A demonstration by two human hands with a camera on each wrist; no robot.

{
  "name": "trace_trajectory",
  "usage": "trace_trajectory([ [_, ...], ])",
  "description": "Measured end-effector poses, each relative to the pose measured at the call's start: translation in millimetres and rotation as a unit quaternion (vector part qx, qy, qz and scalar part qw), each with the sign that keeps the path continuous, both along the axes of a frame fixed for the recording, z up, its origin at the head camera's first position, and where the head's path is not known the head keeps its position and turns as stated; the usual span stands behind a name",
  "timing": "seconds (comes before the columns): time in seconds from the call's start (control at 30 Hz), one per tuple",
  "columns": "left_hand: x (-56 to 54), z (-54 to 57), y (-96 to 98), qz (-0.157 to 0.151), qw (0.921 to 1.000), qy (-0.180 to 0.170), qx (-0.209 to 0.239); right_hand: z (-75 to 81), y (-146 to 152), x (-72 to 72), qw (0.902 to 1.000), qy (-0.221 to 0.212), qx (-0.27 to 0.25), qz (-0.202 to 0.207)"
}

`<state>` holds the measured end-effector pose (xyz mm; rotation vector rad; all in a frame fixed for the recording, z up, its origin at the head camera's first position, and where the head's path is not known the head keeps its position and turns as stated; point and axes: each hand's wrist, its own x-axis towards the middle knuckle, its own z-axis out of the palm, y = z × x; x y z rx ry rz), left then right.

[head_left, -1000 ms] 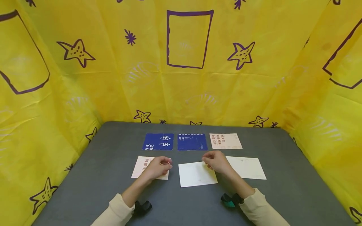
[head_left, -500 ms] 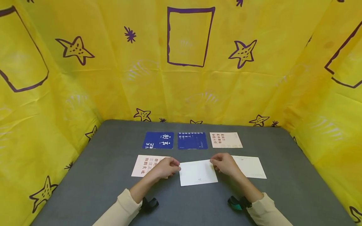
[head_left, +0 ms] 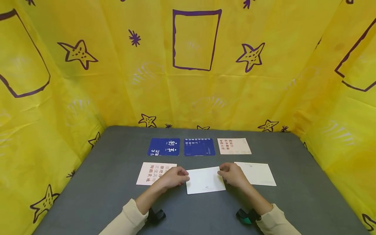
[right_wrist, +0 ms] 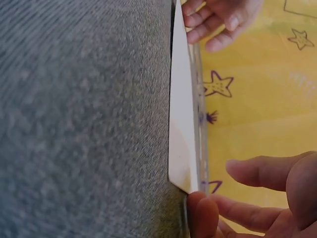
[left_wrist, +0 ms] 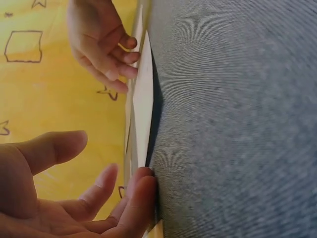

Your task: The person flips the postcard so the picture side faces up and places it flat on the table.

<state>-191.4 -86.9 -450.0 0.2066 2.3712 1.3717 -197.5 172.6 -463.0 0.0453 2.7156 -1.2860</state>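
A white postcard [head_left: 204, 181] with a small printed mark lies on the grey table in the head view, its right side tilted slightly upward. My left hand [head_left: 174, 177] touches its left edge with the fingertips. In the left wrist view, the thumb [left_wrist: 62, 147] stands apart from the fingers [left_wrist: 140, 198]. At the opposite edge, my right hand [head_left: 232, 174] touches the card with its fingers [right_wrist: 202, 214], and the thumb [right_wrist: 257, 169] is held away. Neither hand visibly pinches the card. My left forearm partly covers a pink postcard [head_left: 148, 173] with red characters.
Two blue postcards [head_left: 164, 147] and a cream printed postcard [head_left: 234, 146] form the back row. Another white postcard [head_left: 258, 174] lies right of the right hand. A yellow patterned cloth [head_left: 188, 94] walls the table's back and sides.
My left hand has moved right, from over the pink postcard to the white postcard's left edge. My right hand has shifted slightly right and nearer, to its right edge.
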Motion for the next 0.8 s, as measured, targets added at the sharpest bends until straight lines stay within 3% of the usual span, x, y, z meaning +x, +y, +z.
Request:
trace_trajectory([
  [0.13, 2.2, -4.4, -1.0, 0.009, 0.9998, -0.009, 0.016, -6.2, 1.7, -0.5, 0.9985, -0.028, -0.040, -0.023],
  [0.4, 1.0, -5.9, -2.1, 0.003, 0.9999, -0.006, 0.014, -13.4, 2.8, -4.7, 0.9957, -0.029, -0.075, -0.047],
  [0.63, -1.0, -7.7, -3.9, -0.001, 0.9994, -0.002, 0.035, -13.1, 7.1, -6.3, 0.9934, -0.034, -0.097, -0.051],
  [0.8, -0.1, -9.5, -2.0, 0.015, 0.9983, -0.006, 0.056, -12.1, 8.0, -7.6, 0.9907, -0.041, -0.119, -0.051],
])
